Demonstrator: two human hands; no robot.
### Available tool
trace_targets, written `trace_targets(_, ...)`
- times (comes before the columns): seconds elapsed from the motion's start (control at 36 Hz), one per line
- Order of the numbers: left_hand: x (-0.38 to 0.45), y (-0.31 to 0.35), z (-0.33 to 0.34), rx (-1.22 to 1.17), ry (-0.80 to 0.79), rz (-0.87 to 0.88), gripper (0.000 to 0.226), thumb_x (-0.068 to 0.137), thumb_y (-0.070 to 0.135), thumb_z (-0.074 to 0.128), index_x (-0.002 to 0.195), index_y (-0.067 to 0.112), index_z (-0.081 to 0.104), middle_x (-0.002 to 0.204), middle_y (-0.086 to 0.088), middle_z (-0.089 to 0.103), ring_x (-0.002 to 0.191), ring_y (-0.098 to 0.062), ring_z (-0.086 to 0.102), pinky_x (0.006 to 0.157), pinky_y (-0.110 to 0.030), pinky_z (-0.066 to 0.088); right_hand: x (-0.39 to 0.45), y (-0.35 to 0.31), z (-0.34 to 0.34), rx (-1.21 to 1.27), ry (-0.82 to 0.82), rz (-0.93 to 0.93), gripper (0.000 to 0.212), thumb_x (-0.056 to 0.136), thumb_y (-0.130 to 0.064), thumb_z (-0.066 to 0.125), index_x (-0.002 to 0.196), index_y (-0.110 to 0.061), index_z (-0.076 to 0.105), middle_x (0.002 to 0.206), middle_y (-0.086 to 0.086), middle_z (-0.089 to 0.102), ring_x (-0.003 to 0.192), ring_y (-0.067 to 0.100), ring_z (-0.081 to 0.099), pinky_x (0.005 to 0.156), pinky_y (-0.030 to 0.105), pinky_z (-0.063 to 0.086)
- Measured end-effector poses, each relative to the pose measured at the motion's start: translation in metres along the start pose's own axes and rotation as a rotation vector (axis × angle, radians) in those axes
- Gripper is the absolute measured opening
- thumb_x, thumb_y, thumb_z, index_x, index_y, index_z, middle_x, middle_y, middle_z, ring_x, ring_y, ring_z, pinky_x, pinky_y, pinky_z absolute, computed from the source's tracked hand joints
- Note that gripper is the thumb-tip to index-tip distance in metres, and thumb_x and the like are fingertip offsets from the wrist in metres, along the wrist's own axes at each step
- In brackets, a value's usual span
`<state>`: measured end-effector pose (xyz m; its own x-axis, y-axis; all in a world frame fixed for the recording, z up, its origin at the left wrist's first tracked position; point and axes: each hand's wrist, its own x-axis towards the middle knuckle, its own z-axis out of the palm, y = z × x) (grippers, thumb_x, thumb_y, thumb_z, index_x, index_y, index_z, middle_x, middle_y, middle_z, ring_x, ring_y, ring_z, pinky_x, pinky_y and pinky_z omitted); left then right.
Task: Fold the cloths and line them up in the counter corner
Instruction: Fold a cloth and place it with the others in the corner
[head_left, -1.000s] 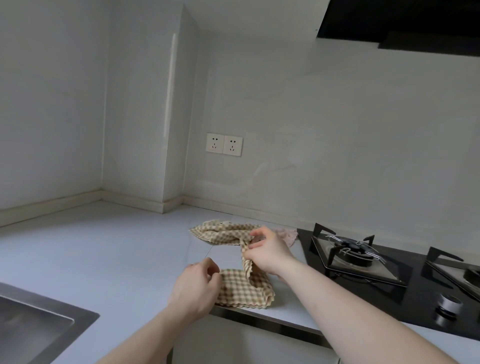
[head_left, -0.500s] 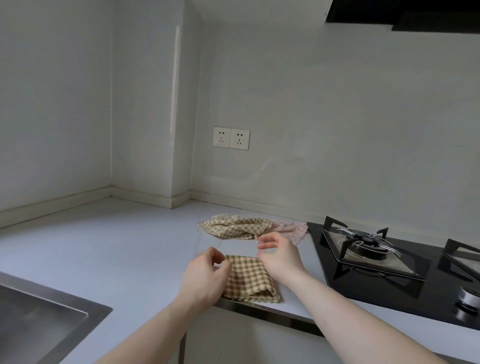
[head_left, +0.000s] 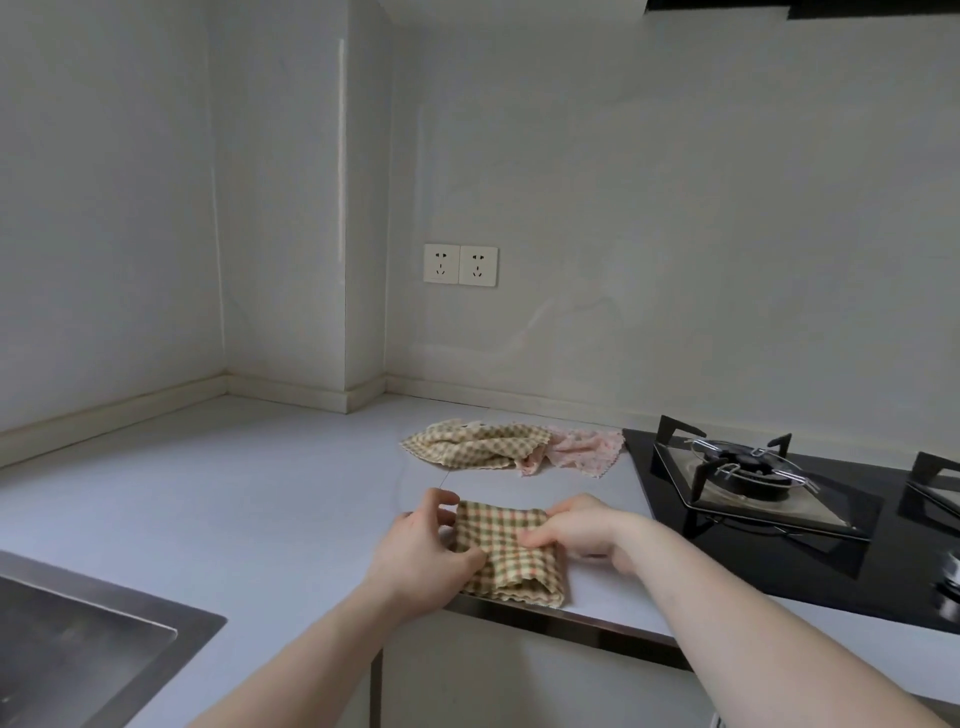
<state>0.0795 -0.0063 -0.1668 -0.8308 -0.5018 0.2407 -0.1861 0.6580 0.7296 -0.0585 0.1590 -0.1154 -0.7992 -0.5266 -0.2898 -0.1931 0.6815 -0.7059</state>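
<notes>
A folded checked cloth (head_left: 506, 558) in yellow, green and red lies near the counter's front edge. My left hand (head_left: 421, 553) pinches its left edge between thumb and fingers. My right hand (head_left: 576, 530) lies on its right side with the fingers curled over the top layer. Farther back, a second checked cloth (head_left: 470, 444) lies crumpled on the counter, and a pale pink cloth (head_left: 582, 449) lies crumpled against its right side.
The grey counter (head_left: 234, 493) runs left into a corner by a wall column (head_left: 358, 260). A black gas hob (head_left: 753, 483) lies right of the cloths. A steel sink (head_left: 67, 639) is at the lower left. Two sockets (head_left: 460, 265) sit on the wall.
My right hand has dropped onto the cloth's right side, and the cloth now lies folded flat between both hands. The view has tilted up slightly.
</notes>
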Motion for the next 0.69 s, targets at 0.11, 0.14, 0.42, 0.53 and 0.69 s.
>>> trace_targets(0.11, 0.001, 0.0, 0.001, 0.009, 0.013, 0.03, 0.058, 0.075, 0.044, 0.066, 0.128, 0.038, 0.044, 0.121, 0.023, 0.058, 0.116, -0.005, 0.057, 0.093, -0.03, 0.051, 0.007, 0.005, 0.0, 0.064, 0.008, -0.025, 0.058, 0.073, -0.026, 0.089, 0.123, -0.013, 0.065, 0.126, 0.001, 0.066, 0.109, 0.012, 0.062, 0.1, 0.028, 0.048)
trace_targets(0.14, 0.001, -0.001, 0.001, 0.018, 0.029, 0.038, 0.058, 0.076, 0.044, 0.065, 0.129, 0.037, 0.044, 0.124, 0.021, 0.057, 0.119, -0.007, 0.055, 0.096, -0.03, 0.049, 0.009, 0.007, 0.002, 0.095, 0.016, -0.033, 0.051, 0.071, -0.023, 0.09, 0.116, -0.014, 0.068, 0.121, 0.001, 0.069, 0.106, 0.013, 0.064, 0.1, 0.03, 0.05)
trace_targets(0.42, -0.012, 0.009, 0.002, 0.169, 0.242, 0.444, 0.029, 0.081, 0.046, 0.054, 0.108, 0.04, 0.063, 0.112, 0.026, 0.054, 0.112, -0.003, 0.045, 0.1, -0.028, 0.036, 0.006, 0.032, 0.027, 0.348, 0.33, -0.245, 0.03, 0.07, -0.021, 0.09, 0.089, -0.02, 0.067, 0.091, -0.005, 0.077, 0.088, 0.015, 0.073, 0.087, 0.039, 0.059)
trace_targets(0.53, -0.022, 0.018, 0.012, 0.307, 0.068, 0.607, 0.034, 0.083, 0.048, 0.053, 0.11, 0.037, 0.07, 0.109, 0.023, 0.057, 0.105, -0.003, 0.045, 0.095, -0.025, 0.036, 0.0, 0.038, 0.027, 0.377, 0.438, -0.291, 0.027, 0.074, -0.021, 0.088, 0.089, -0.021, 0.066, 0.089, -0.009, 0.077, 0.084, 0.01, 0.073, 0.076, 0.031, 0.059)
trace_targets(0.69, -0.025, 0.018, 0.021, 0.364, -0.009, 0.538, 0.039, 0.086, 0.05, 0.046, 0.118, 0.04, 0.066, 0.114, 0.025, 0.057, 0.103, -0.001, 0.042, 0.099, -0.023, 0.032, -0.002, 0.042, 0.028, 0.395, 0.557, -0.365, 0.021, 0.079, -0.019, 0.085, 0.088, -0.023, 0.066, 0.092, -0.008, 0.074, 0.084, 0.01, 0.071, 0.065, 0.02, 0.053)
